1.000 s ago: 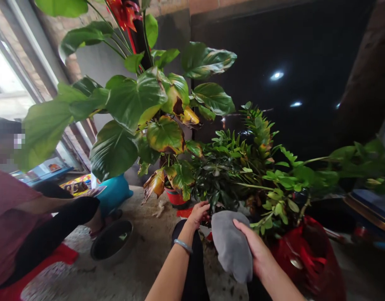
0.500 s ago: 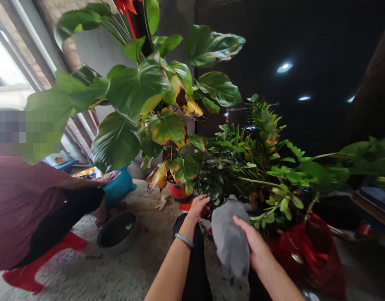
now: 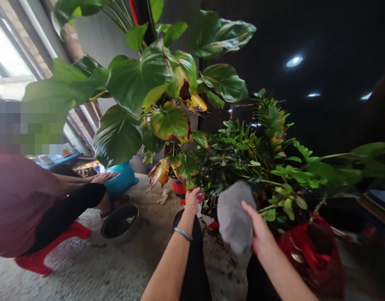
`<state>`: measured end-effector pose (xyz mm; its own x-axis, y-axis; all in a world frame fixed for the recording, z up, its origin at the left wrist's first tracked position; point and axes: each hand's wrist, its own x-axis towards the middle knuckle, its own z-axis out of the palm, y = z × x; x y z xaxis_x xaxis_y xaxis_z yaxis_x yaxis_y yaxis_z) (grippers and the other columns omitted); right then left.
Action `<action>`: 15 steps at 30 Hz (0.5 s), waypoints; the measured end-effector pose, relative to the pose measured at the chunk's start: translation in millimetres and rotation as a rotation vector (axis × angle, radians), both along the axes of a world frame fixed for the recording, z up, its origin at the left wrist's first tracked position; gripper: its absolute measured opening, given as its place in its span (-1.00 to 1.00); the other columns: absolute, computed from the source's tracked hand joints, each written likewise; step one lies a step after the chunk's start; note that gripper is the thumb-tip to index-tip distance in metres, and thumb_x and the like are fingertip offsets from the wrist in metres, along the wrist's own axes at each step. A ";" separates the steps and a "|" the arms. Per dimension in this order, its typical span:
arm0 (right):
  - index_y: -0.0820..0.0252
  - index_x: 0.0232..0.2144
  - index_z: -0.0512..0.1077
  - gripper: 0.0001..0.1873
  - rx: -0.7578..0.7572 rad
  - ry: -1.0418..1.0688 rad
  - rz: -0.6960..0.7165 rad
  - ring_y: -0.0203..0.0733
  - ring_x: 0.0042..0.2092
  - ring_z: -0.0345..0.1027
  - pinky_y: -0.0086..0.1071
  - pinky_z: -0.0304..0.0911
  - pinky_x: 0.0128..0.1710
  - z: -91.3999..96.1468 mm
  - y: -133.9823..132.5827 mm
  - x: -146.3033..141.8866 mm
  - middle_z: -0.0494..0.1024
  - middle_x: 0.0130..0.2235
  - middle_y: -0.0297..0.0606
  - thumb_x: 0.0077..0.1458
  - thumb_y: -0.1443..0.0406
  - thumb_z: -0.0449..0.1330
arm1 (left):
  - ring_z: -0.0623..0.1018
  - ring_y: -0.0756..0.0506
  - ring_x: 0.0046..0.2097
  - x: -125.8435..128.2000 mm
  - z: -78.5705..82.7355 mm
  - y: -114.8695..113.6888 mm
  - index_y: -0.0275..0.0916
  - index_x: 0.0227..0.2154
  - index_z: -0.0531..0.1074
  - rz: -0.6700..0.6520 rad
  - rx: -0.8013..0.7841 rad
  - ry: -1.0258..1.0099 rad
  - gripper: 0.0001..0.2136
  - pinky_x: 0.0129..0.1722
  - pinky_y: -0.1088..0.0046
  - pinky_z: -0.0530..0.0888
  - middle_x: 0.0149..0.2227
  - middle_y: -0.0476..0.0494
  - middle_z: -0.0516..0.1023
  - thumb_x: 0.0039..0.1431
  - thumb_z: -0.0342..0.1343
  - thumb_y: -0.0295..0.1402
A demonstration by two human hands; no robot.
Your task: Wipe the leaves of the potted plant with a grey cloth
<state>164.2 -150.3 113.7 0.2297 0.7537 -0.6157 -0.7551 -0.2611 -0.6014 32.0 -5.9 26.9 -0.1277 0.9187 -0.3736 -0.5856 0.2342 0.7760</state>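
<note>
A limp grey cloth [image 3: 235, 217] is gripped in my right hand [image 3: 260, 234], thumb over its near face, and hangs over the floor between my knees. My left hand [image 3: 193, 200], with a pale bangle on the wrist, is held out low beside a red pot [image 3: 178, 186], its fingers loosely bent and apart, with nothing visible in them. Just above it hang the yellowing, brown-edged leaves [image 3: 186, 165] of a large potted plant. Dark small-leaved foliage [image 3: 219, 167] grows to the right of my left hand, behind the cloth.
At left a person in a maroon top [image 3: 21, 200] sits on a red plastic stool [image 3: 54, 246], hands by a blue bag [image 3: 121, 179]. A dark basin [image 3: 120, 223] stands on the floor. A red bag [image 3: 314, 255] around a plant is at right.
My left hand has moved slightly up and left, nearer the red pot. The cloth in my right hand has shifted up and right. My view has turned a little.
</note>
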 end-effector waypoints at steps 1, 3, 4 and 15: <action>0.22 -0.52 0.49 -0.84 -0.076 0.023 0.076 0.07 -0.29 0.55 -0.19 0.46 -0.28 -12.9 -11.3 -9.1 0.60 -0.57 -0.16 -0.19 0.23 0.29 | 0.38 0.10 -0.65 -0.4 0.8 0.5 -0.23 -0.43 0.27 -0.031 0.008 -0.018 -0.77 -0.59 0.55 0.39 -0.57 0.13 0.38 -0.12 0.24 -0.48; 0.25 -0.51 0.50 -0.76 -0.131 -0.016 0.139 0.09 -0.28 0.55 -0.19 0.45 -0.30 -25.1 -34.0 -19.8 0.62 -0.54 -0.14 -0.25 0.20 0.34 | 0.37 0.09 -0.66 -0.9 1.6 2.1 -0.25 -0.46 0.29 -0.087 0.012 -0.031 -0.78 -0.61 0.53 0.38 -0.58 0.10 0.40 -0.12 0.25 -0.45; 0.25 -0.48 0.51 -0.71 -0.119 -0.066 0.131 0.10 -0.28 0.55 -0.19 0.45 -0.30 -22.8 -42.1 -20.1 0.63 -0.52 -0.14 -0.29 0.19 0.37 | 0.37 0.09 -0.66 -1.1 1.6 3.1 -0.26 -0.48 0.30 -0.101 0.013 -0.031 -0.79 -0.62 0.53 0.36 -0.59 0.08 0.41 -0.13 0.26 -0.44; 0.13 -0.49 0.48 -0.85 0.098 -0.128 -0.159 0.04 -0.29 0.55 -0.17 0.45 -0.24 19.8 12.1 9.7 0.61 -0.54 -0.26 -0.26 0.27 0.28 | 0.31 0.11 -0.69 1.5 -0.3 4.0 -0.28 -0.53 0.30 -0.051 0.011 -0.061 -0.81 -0.67 0.58 0.29 -0.68 0.08 0.37 -0.09 0.25 -0.39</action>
<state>173.9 -138.3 133.5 0.4217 0.7567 -0.4996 -0.6982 -0.0804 -0.7113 33.5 -1.9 26.6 -0.0578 0.9275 -0.3693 -0.6193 0.2568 0.7420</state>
